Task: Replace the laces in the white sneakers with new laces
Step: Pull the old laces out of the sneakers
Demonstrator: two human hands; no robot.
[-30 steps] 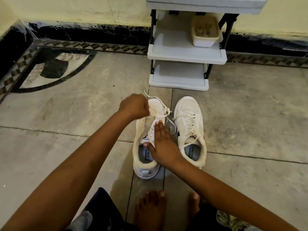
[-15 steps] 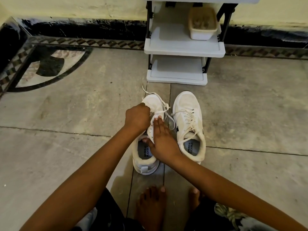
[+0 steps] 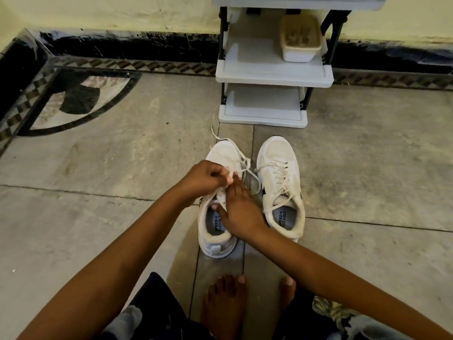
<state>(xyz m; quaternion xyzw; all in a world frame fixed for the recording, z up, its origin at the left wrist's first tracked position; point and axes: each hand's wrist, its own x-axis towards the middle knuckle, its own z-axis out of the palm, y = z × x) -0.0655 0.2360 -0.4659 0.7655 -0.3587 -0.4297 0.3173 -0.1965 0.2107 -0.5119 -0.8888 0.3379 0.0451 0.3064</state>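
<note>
White mesh sneakers (image 3: pixel 278 154) are lying side by side, toes pointing away toward a grey plastic shelf (image 3: pixel 272 74), while the left hand (image 3: pixel 206 177) is pinching one shoe's loose white lace (image 3: pixel 245 165) and the right hand (image 3: pixel 239 209), fingers straight, is pressing down on that shoe.

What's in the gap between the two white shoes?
A loose loop of lace from the left sneaker droops into the gap beside the right sneaker; otherwise only floor shows there, in the head view.
</note>
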